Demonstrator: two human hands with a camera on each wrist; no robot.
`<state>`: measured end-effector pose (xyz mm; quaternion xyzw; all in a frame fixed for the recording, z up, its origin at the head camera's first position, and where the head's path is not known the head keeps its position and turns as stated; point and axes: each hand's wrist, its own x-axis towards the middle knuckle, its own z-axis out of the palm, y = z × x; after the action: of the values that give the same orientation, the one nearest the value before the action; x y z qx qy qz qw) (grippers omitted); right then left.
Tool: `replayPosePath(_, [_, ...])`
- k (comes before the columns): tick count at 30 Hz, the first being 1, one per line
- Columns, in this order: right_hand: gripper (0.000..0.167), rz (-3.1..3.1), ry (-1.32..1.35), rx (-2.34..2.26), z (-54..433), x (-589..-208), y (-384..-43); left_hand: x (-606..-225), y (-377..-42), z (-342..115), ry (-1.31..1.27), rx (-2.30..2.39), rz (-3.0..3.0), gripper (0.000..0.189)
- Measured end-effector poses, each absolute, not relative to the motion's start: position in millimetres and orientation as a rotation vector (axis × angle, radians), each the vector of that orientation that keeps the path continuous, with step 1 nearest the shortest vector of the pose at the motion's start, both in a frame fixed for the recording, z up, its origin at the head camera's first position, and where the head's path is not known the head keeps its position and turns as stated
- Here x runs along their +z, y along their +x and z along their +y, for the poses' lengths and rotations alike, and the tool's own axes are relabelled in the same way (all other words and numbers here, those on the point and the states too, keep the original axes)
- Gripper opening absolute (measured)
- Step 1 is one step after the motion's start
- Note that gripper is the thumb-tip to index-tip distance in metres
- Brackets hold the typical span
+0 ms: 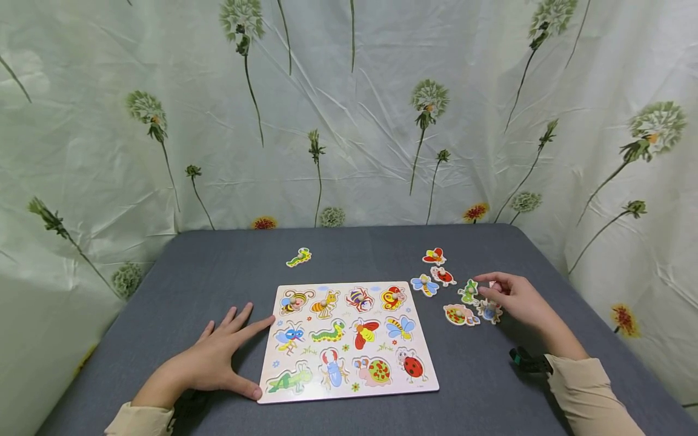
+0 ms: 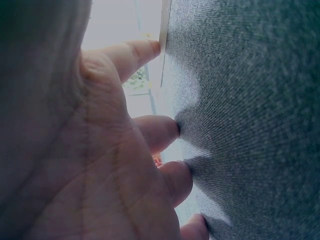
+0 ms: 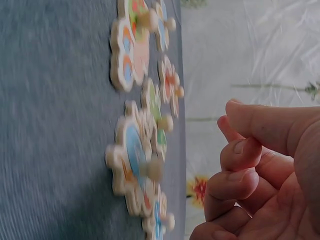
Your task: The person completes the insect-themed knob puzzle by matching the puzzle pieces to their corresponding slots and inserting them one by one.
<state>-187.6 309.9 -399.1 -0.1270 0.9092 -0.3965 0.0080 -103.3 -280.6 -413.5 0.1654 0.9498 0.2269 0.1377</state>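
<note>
A pale wooden insect puzzle board (image 1: 327, 393) lies in the middle of the table. My left hand (image 1: 220, 351) is spread beside it, thumb and index fingertip at its left edge; in the left wrist view the other fingertips (image 2: 178, 182) rest on the cloth. Knobbed pieces sit in the board's top row, including a bee (image 1: 294, 304) and a spider (image 1: 358, 301). My right hand (image 1: 515, 297), fingers loosely bent and holding nothing, hovers over loose pieces. Nearest are a green grasshopper (image 1: 467, 295), a blue beetle piece (image 3: 132, 145) and a snail (image 1: 455, 317).
A caterpillar piece (image 1: 297, 260) lies alone behind the board. A dragonfly (image 1: 423, 289), a ladybug (image 1: 447, 278) and a red-winged insect piece (image 1: 432, 260) lie off its back right corner. The dark cloth-covered table (image 1: 229, 260) ends at a flowered curtain (image 1: 360, 151).
</note>
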Motion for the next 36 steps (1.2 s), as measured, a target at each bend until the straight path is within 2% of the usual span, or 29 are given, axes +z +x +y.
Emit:
replayPosePath(17, [0.037,2.998,-0.298,-1.09,355.4,-413.1,-190.6,-415.4,-104.3,-280.5,0.471,0.68,2.742,0.128])
replayPosePath(36, [0.037,3.04,-0.222,-0.867,361.3,-423.3,-196.8,-411.7,-104.9,-280.4,0.468,0.635,2.74,0.129])
